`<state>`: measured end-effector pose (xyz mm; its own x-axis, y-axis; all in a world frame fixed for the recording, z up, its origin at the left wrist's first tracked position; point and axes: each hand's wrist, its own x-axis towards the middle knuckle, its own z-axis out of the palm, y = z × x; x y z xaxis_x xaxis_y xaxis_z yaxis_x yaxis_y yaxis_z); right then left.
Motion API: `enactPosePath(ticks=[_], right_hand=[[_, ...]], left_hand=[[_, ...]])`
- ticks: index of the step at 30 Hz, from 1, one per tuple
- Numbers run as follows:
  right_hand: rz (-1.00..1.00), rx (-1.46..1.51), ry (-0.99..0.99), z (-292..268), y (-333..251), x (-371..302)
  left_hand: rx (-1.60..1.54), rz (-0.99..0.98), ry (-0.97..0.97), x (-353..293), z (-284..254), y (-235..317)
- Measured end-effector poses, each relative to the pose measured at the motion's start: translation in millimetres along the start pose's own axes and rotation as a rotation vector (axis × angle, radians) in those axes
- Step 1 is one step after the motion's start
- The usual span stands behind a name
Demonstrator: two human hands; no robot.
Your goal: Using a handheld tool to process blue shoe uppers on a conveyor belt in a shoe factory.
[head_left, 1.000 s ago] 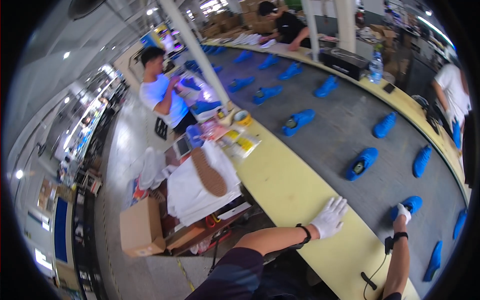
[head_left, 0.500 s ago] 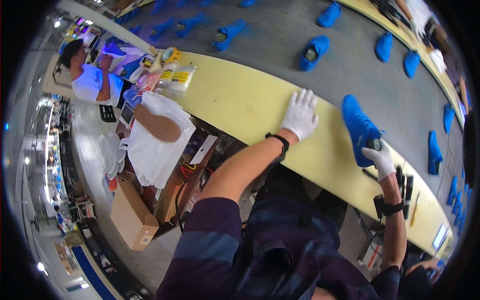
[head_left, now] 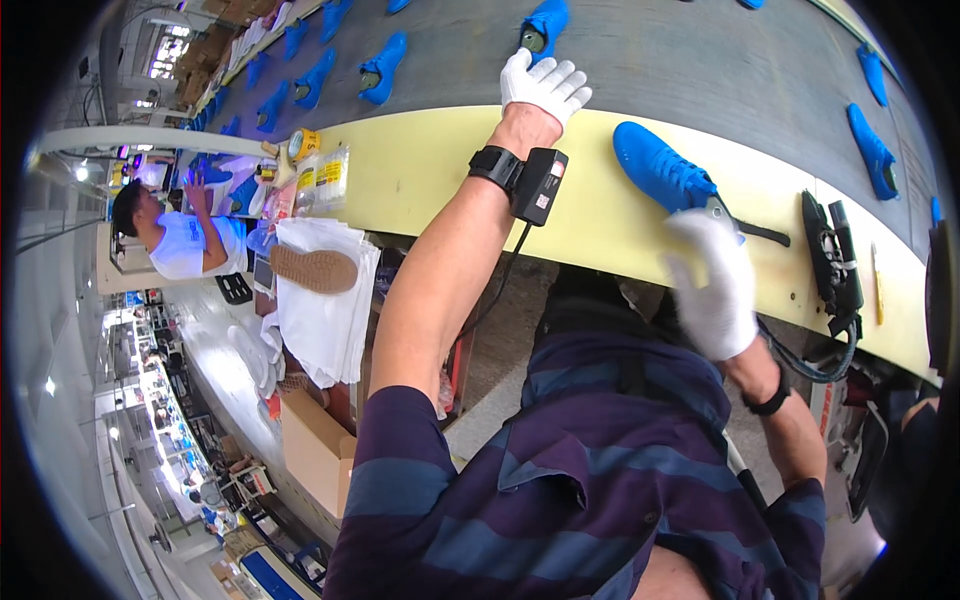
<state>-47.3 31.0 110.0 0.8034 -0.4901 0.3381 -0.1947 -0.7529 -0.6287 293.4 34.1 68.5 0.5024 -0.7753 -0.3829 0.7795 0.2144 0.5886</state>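
My left hand (head_left: 545,88), in a white glove, reaches over the grey conveyor belt with its fingers spread. It is right at the heel end of a blue shoe (head_left: 546,25) on the belt; I cannot tell whether thumb and shoe touch. Another blue lace-up shoe (head_left: 660,165) lies on the pale yellow table edge, toe pointing far left. Just behind its heel is my gloved right hand (head_left: 718,290), blurred by motion, thumb apart from the fingers and nothing visible in it. That hand partly hides the heel.
More blue shoes, one of them (head_left: 384,68) at left, ride on the belt (head_left: 680,60). A black handheld tool (head_left: 835,260) with a cable lies at right beside a yellow pen-like stick (head_left: 878,283). At left are tape (head_left: 303,143), a brown sole (head_left: 313,269) on white sheets, and a co-worker (head_left: 190,235).
The shoe that my right hand held is now on the table edge, and that hand has come off it, toward me. My left hand has lifted off the table and reached to a belt shoe.
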Motion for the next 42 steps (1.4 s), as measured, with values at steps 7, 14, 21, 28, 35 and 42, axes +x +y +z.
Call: enactPosePath(ticks=[7,14,21,28,35,42], right_hand=[[0.373,1.2,-1.07,121.5,-78.3,-15.4],[0.679,1.745,-1.014,132.9,-76.7,-18.3],[0.95,2.082,-0.935,169.0,-44.9,-34.4],[0.598,1.092,-0.825,144.5,-59.6,-16.0],[0.823,1.344,-0.967,109.8,-58.2,-8.7],[0.684,1.018,-1.053,96.0,-35.7,-18.4]], left_hand=[[-0.254,-0.115,-0.241,45.5,90.8,-98.3],[-0.167,-0.104,0.036,55.8,127.0,-139.7],[-0.192,-0.093,0.044,54.7,123.4,-126.5],[-0.169,-0.046,0.056,56.1,97.2,-104.1],[-0.177,-0.055,0.051,45.9,95.3,-82.5],[0.54,0.132,0.061,18.1,47.6,-72.5]])
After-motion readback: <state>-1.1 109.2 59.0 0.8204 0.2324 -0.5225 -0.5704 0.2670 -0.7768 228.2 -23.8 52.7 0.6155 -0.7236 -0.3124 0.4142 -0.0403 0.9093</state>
